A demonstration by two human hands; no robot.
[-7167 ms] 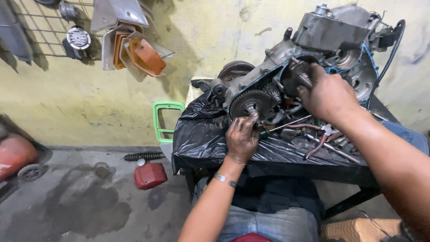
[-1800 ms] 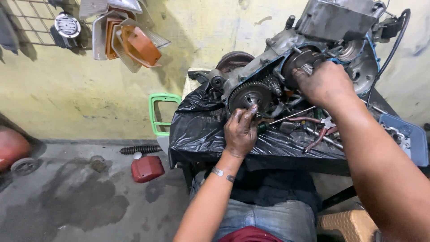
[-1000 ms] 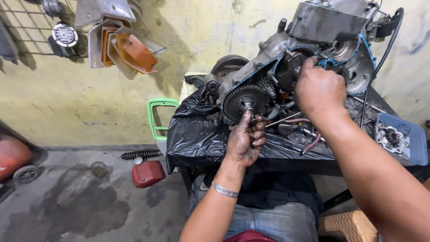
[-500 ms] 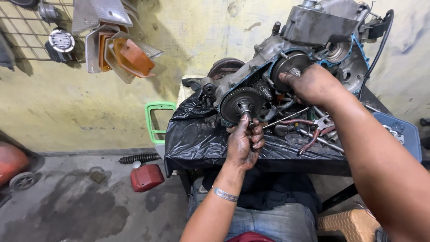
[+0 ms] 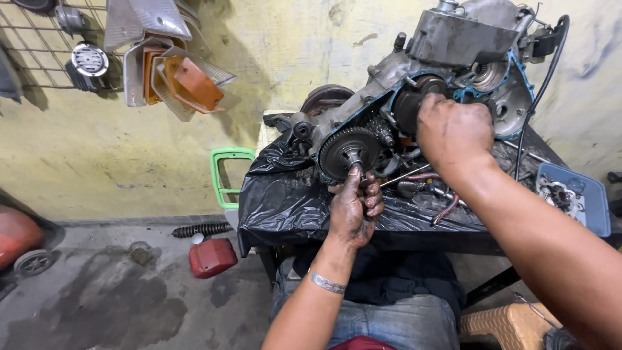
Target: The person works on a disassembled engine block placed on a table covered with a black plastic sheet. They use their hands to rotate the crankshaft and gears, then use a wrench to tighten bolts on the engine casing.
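A black plastic sheet (image 5: 285, 201) covers the bench against a stained yellow wall (image 5: 278, 58).

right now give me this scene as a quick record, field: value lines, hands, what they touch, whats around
place: workshop, yellow wall, stained floor
bench: table under black plastic sheet
main thing: engine with side cover off, leaning on the wall
left hand: greasy, fingertips at the hub of the toothed gear
right hand: over the dark round part higher up
nearby: blue tray of small parts, green frame, red container on floor
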